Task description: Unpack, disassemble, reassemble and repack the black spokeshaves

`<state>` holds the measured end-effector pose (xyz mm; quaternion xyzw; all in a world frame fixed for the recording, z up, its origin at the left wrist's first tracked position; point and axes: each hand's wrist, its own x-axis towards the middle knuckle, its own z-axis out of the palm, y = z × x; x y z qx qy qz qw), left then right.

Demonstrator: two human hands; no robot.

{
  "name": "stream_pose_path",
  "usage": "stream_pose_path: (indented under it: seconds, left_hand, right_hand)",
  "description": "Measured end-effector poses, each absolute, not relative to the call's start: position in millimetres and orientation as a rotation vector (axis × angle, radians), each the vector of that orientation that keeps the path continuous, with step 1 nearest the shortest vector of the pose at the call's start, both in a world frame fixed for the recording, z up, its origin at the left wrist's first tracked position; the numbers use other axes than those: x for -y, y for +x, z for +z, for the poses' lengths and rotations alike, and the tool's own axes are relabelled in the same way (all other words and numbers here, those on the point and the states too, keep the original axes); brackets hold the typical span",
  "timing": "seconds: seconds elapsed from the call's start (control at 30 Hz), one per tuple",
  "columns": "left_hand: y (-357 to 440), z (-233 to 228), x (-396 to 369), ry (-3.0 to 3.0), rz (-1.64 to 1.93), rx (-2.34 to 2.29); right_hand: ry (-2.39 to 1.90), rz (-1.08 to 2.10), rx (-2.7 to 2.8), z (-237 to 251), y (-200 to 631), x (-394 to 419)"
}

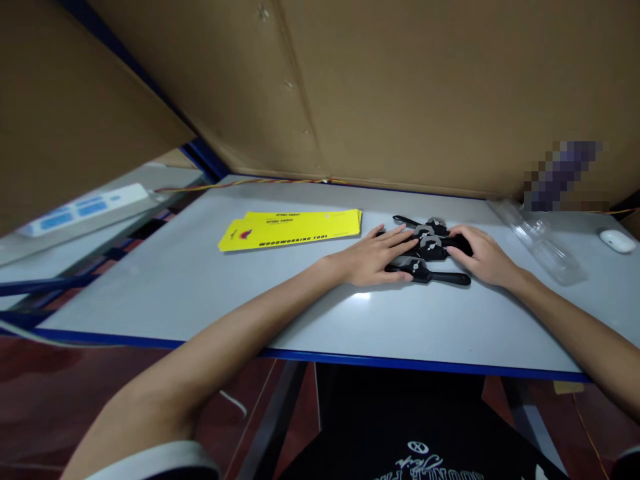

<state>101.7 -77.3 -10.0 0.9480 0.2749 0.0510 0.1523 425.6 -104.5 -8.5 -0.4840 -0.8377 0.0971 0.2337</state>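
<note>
Several black spokeshaves (433, 251) with grey metal plates lie close together in a stack of rows on the table. My left hand (373, 259) rests over their left handles, fingers stretched out and apart, hiding part of those handles. On the other side, my right hand (483, 253) is curled with thumb and fingers around the right handle ends of the middle spokeshaves. The nearest spokeshave (440, 277) has its right handle uncovered, below my right hand. At the far edge of the group, the left handle of another spokeshave (407, 221) sticks out.
Yellow cards (295, 232) printed "WOODWORKING TOOL" lie overlapped left of my hands. Clear plastic packaging (545, 247) and a white mouse (617, 241) sit at the right. A cardboard wall (400, 100) closes the back. A power strip (90, 208) lies far left.
</note>
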Motion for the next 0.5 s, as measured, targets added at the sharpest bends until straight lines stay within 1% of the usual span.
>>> stream_pose_path:
  seconds: [0.23, 0.5]
  left_hand:
    - [107.0, -3.8, 78.9, 2.724, 0.054, -0.861]
    - [108.0, -6.4, 80.5, 2.703, 0.058, -0.937]
  right_hand:
    - [-1.221, 0.243, 2.565, -6.5, 426.1, 107.6]
    - [-1.029, 0.015, 2.520, -6.0, 425.2, 110.7]
